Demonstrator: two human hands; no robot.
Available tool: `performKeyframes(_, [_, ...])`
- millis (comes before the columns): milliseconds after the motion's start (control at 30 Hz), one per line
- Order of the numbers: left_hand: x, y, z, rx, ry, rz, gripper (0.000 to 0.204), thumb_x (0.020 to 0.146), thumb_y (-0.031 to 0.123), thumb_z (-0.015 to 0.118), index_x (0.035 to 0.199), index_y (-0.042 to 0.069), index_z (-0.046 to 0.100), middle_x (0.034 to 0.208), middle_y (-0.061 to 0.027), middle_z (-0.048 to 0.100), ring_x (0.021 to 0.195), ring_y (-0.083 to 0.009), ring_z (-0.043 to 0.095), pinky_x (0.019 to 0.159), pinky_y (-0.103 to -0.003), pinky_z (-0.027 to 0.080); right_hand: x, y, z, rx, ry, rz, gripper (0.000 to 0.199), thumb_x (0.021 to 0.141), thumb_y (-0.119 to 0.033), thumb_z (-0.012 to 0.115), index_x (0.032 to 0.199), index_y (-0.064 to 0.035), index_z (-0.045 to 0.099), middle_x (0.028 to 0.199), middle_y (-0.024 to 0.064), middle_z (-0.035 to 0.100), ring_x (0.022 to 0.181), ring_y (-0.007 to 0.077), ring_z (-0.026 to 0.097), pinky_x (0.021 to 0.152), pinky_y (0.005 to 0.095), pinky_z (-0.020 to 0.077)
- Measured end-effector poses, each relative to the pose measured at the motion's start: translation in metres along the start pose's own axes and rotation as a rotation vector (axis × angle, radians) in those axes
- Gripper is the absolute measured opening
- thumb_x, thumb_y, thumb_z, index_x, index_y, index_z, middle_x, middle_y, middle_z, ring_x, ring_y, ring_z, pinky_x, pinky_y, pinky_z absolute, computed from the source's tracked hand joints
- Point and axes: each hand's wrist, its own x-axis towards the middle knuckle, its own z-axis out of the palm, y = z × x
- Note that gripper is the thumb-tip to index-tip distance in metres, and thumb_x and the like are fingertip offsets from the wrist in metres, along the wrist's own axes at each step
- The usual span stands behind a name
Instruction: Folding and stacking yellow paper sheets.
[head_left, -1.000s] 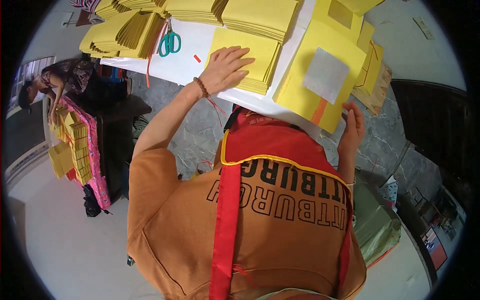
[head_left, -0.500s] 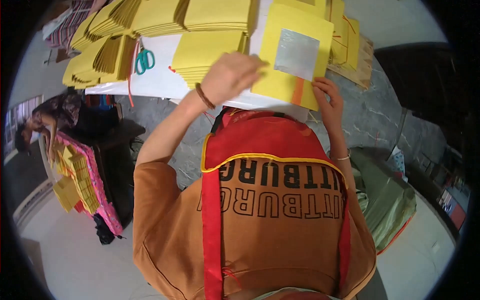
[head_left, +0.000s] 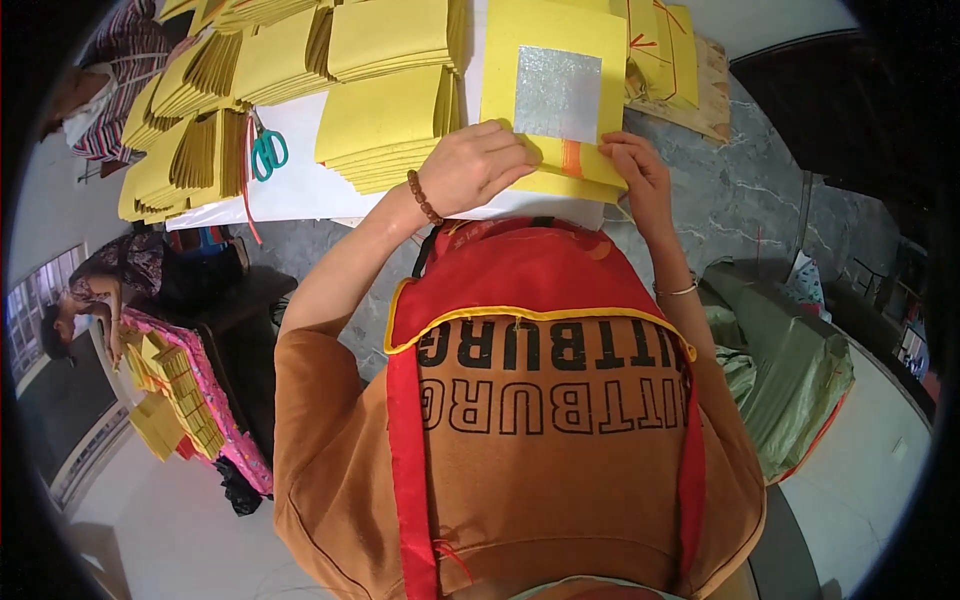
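In front of me lies a yellow paper sheet with a silver foil square and a short orange strip below it. Its near edge looks turned up into a fold. My left hand, with a brown bead bracelet at the wrist, grips this edge at its left end, fingers curled together. At the right end, my right hand pinches the near corner between thumb and fingers. Just left of the sheet sits a stack of folded yellow papers.
More yellow paper stacks fill the far part of the white tabletop. Teal-handled scissors lie at the left beside a red string. Tied yellow bundles stand far right. Two other people are on the left, one near more bundles.
My left hand has come down onto the sheet's near edge and closed there. That edge has been folded up, so less of the orange strip shows. The view has shifted slightly.
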Motion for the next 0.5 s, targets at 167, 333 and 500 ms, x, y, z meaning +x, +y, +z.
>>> performKeyframes(167, [0.001, -0.004, -0.001, -0.099, -0.004, -0.045, 0.011, 0.081, 0.012, 0.061, 0.089, 0.004, 0.062, 0.081, -0.0101, 0.059, 0.077, -0.0273, 0.056, 0.07, -0.035, 0.046, -0.001, -0.003, 0.002, 0.151, 0.005, 0.065, 0.021, 0.089, -0.016, 0.053, 0.092, -0.0003, 0.066, 0.104, 0.0076, 0.061, 0.098, 0.0161, 0.053, 0.087, 0.0273, 0.0393])
performKeyframes(333, [-0.002, 0.003, -0.003, 0.041, -0.014, 0.076, 0.014, 0.077, 0.015, 0.064, 0.088, 0.006, 0.062, 0.089, -0.007, 0.059, 0.079, -0.0243, 0.054, 0.07, -0.033, 0.044, -0.002, 0.0, 0.002, 0.284, 0.018, 0.092, 0.018, 0.088, -0.012, 0.054, 0.096, 0.0, 0.065, 0.108, 0.0079, 0.059, 0.101, 0.0155, 0.053, 0.088, 0.0263, 0.0392])
performKeyframes(500, [-0.006, 0.013, 0.002, 0.18, 0.014, 0.081, 0.017, 0.076, 0.016, 0.065, 0.09, 0.006, 0.062, 0.092, -0.0061, 0.059, 0.08, -0.0233, 0.054, 0.07, -0.033, 0.043, -0.001, 0.001, 0.003, 0.303, 0.024, 0.115, 0.017, 0.087, -0.009, 0.056, 0.098, 0.0, 0.064, 0.11, 0.0078, 0.059, 0.103, 0.0151, 0.052, 0.09, 0.0265, 0.0389])
